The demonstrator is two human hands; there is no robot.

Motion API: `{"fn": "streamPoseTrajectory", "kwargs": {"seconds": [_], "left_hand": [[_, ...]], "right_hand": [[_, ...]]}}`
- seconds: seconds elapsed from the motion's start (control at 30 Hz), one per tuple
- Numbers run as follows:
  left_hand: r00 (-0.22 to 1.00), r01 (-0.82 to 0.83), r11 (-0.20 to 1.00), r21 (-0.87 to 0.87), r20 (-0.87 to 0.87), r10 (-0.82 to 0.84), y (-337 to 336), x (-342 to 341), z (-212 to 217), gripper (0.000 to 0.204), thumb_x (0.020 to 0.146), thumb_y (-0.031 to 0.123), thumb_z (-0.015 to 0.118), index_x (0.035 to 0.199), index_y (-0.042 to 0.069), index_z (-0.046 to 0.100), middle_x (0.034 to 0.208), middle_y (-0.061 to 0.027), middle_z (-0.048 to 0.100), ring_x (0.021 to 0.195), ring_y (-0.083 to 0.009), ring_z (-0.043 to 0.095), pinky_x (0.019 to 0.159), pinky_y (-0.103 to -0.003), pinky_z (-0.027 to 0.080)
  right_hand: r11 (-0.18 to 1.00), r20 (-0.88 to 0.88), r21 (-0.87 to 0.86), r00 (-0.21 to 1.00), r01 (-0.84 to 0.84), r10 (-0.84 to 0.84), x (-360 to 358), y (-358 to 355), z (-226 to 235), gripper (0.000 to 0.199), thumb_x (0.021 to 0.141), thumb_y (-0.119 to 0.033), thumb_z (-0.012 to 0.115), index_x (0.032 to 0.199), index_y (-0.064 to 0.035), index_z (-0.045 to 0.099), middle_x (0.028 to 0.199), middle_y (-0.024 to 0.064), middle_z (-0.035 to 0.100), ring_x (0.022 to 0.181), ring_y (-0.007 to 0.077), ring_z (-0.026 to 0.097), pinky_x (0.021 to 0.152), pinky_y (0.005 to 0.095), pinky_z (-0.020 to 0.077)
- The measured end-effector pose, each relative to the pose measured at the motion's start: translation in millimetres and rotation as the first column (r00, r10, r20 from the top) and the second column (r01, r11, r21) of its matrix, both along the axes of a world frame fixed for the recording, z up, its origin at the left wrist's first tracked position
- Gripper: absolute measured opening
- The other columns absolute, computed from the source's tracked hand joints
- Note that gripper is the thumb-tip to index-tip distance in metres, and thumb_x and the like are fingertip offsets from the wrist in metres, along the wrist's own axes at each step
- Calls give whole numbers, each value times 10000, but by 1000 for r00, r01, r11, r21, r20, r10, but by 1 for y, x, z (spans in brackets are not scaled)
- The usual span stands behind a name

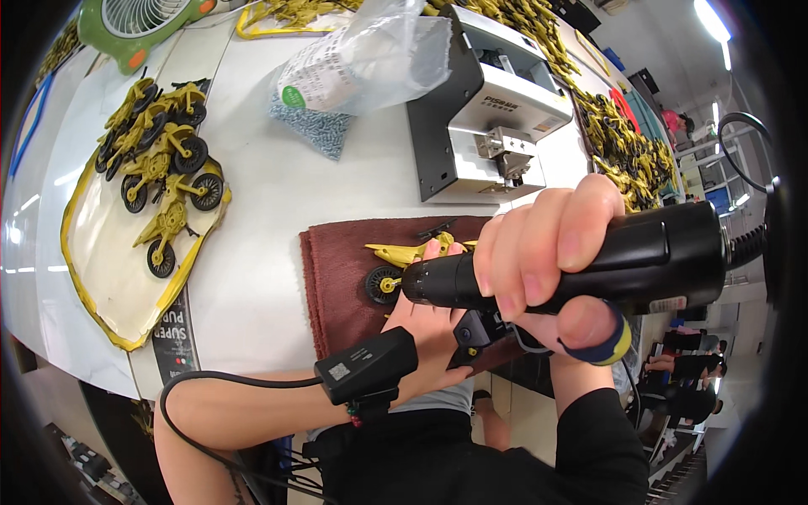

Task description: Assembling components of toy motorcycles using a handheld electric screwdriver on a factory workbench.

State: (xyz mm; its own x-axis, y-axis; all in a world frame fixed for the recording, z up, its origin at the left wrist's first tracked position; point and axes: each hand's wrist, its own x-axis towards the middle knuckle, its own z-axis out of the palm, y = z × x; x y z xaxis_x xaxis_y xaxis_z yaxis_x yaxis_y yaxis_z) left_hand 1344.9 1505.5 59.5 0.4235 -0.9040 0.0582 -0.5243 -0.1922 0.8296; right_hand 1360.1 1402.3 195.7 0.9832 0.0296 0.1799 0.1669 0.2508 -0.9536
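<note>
Right hand is wrapped tight around a black power screwdriver, fingers curled over its barrel and thumb underneath; the thumb wears a blue and yellow band. Its tip points left, toward a yellow toy motorcycle with black wheels. That toy lies on a dark red cloth at the near edge of the white table. Left hand rests on the cloth and presses against the toy, fingertips touching its yellow body just by the screwdriver's tip; its fingers are partly hidden behind the tool, so how they close cannot be told. On the left wrist sits a black box with a cable trailing from it.

Beyond the cloth stands a grey and black screw feeder. Beside it lies a clear plastic bag over a heap of small grey parts. Farther left, a yellow-rimmed tray holds several finished toy motorcycles. A green fan sits at the far left corner. More yellow parts are piled at the far right.
</note>
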Motion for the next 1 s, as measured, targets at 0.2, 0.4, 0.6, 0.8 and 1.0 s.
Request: {"fn": "streamPoseTrajectory", "kwargs": {"seconds": [0.2,0.4,0.6,0.8,1.0], "left_hand": [[1000,-16,996,-93,-20,14,-5,-7,-7,960,613,479,672,1313,-50,283,1363,-352,134,1263,-530,123,1025,-550,168],[999,-49,990,-129,8,50,-7,-9,-8,956,613,478,672,1312,-48,287,1362,-352,140,1261,-531,127,1025,-550,167],[995,-92,983,-157,34,98,-8,-6,-10,953,613,478,672,1312,-46,291,1362,-351,146,1260,-532,131,1025,-551,166],[982,-137,972,-192,99,158,-13,-5,-11,949,614,477,672,1312,-44,295,1361,-351,152,1259,-533,135,1025,-551,165],[909,-173,984,49,392,140,1,7,22,919,606,495,671,1300,-17,354,1355,-332,212,1258,-513,181,1029,-533,180]], "right_hand": [[997,48,31,996,-76,74,9,1,-10,384,657,-181,779,837,-117,446,670,8,522,537,163,540,569,301,432],[996,0,-33,997,-79,79,11,5,-9,376,649,-177,789,820,-112,460,652,15,534,530,161,538,558,300,433],[990,-15,-72,993,-119,119,12,1,-15,378,651,-183,789,821,-115,459,650,15,536,531,160,536,558,296,434],[981,-63,-161,993,-108,99,7,-1,-8,373,656,-189,786,811,-117,454,648,8,537,529,157,534,551,297,433],[983,399,32,904,-179,151,15,-33,5,269,734,-131,657,854,-96,419,681,18,500,523,140,501,553,300,412]]}}
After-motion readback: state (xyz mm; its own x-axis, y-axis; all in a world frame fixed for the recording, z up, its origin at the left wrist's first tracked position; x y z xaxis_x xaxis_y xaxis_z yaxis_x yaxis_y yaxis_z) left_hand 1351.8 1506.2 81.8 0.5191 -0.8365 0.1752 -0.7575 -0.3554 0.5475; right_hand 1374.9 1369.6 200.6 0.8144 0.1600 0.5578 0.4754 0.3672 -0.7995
